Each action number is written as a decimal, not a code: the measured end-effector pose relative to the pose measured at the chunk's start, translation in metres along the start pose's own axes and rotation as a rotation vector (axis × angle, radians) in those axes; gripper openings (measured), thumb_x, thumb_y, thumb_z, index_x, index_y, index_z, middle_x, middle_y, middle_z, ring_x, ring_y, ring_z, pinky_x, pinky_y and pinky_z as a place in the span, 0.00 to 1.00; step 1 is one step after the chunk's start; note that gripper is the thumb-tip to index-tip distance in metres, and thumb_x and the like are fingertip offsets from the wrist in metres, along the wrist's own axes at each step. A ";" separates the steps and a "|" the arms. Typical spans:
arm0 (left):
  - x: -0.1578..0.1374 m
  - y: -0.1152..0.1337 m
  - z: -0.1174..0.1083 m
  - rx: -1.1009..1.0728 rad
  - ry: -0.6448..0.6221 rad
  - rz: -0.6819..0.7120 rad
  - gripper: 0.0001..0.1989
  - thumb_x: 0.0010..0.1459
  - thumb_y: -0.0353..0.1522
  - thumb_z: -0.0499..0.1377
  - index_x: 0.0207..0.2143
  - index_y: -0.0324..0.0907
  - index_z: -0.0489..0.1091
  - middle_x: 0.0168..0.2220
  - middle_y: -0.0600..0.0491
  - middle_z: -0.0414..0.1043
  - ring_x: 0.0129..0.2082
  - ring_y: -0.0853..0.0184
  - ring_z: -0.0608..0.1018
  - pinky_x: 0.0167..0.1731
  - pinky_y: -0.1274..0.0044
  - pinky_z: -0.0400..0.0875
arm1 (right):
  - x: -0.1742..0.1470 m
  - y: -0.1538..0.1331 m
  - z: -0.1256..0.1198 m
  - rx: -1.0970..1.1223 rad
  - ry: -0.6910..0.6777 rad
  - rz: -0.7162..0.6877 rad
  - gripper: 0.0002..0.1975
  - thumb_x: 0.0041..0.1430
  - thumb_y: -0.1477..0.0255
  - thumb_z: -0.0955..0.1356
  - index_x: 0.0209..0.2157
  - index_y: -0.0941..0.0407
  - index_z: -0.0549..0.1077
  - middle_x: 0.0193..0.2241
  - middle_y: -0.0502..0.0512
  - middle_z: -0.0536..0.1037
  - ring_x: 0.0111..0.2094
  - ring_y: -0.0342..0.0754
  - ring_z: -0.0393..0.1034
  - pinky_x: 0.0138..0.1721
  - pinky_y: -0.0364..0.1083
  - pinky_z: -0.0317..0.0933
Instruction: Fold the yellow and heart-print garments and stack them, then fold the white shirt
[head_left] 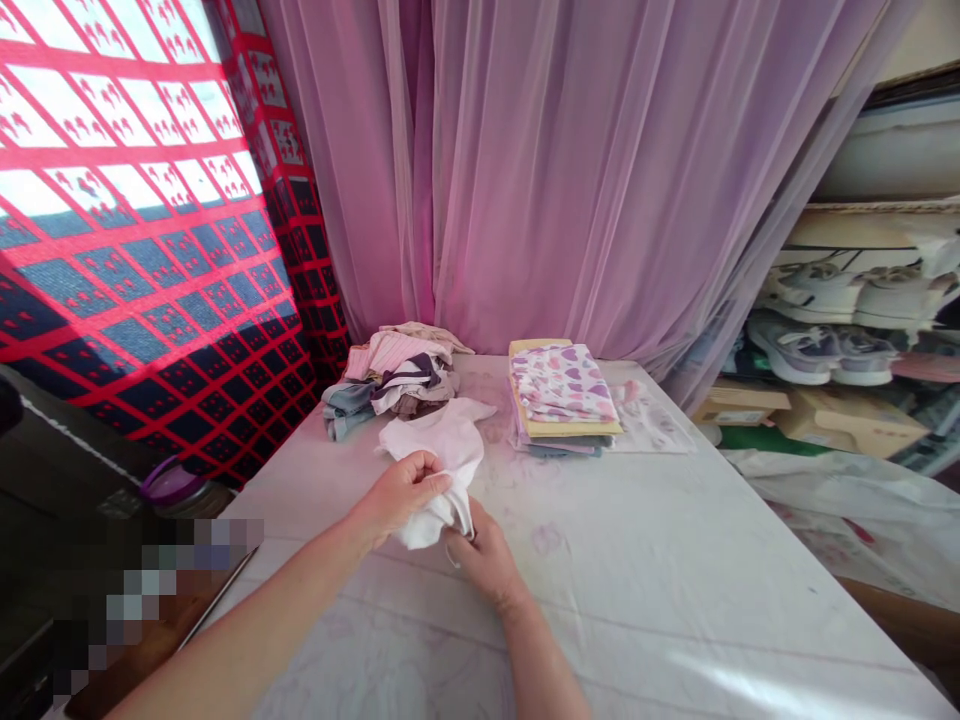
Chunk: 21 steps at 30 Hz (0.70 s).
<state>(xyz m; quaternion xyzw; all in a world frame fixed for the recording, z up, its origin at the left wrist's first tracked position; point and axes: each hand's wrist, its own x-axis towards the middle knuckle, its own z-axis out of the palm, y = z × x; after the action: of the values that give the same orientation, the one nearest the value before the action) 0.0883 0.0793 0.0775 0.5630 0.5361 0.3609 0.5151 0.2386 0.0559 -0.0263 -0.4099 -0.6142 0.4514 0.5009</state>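
Observation:
A crumpled white garment (442,440) hangs bunched between my two hands above the table. My left hand (411,490) pinches it from the left side, thumb on top. On the right, my right hand (484,555) is closed on its lower edge, where a thin white strap or hem loops down. The garment's exact kind cannot be made out. Just behind it lies a loose heap of clothes (401,365) in pink, grey, dark and blue. To the right rests a neat stack of folded clothes (564,385), topped by a white piece with purple and pink hearts.
The table (637,560) has a pale cover. A clear printed plastic bag (652,420) lies beside the stack. Purple curtains (525,180) hang behind. A shoe rack with sneakers (810,345) and cardboard boxes (855,420) stands right; a red-patterned cloth (165,220) hangs left.

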 end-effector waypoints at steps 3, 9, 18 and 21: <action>-0.004 0.001 -0.011 0.271 -0.108 0.086 0.13 0.48 0.40 0.62 0.33 0.43 0.66 0.25 0.60 0.68 0.26 0.70 0.71 0.27 0.79 0.62 | 0.004 0.007 -0.004 0.153 0.092 0.114 0.19 0.47 0.71 0.65 0.41 0.53 0.78 0.29 0.49 0.79 0.29 0.48 0.69 0.31 0.44 0.62; -0.022 0.011 -0.044 1.184 0.077 0.124 0.11 0.49 0.24 0.55 0.33 0.47 0.72 0.34 0.55 0.74 0.34 0.65 0.75 0.33 0.76 0.62 | 0.005 -0.002 -0.021 0.542 0.174 0.321 0.07 0.41 0.68 0.69 0.26 0.54 0.76 0.18 0.44 0.71 0.19 0.41 0.57 0.22 0.40 0.50; -0.034 -0.021 -0.087 0.544 0.395 -0.030 0.08 0.51 0.37 0.54 0.32 0.45 0.70 0.28 0.57 0.72 0.29 0.65 0.74 0.29 0.77 0.63 | 0.009 0.006 -0.043 0.658 0.441 0.290 0.14 0.41 0.67 0.71 0.33 0.54 0.78 0.30 0.49 0.80 0.30 0.46 0.71 0.30 0.42 0.62; -0.036 -0.022 -0.073 0.198 0.424 -0.023 0.16 0.48 0.43 0.57 0.35 0.43 0.69 0.26 0.58 0.71 0.26 0.66 0.73 0.26 0.78 0.64 | 0.010 0.020 -0.041 0.452 0.540 0.185 0.24 0.47 0.63 0.70 0.48 0.52 0.75 0.46 0.54 0.79 0.45 0.51 0.73 0.43 0.47 0.66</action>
<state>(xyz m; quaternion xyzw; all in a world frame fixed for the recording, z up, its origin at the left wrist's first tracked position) 0.0070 0.0562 0.0764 0.5161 0.6715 0.4110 0.3374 0.2780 0.0766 -0.0394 -0.4470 -0.3050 0.4948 0.6800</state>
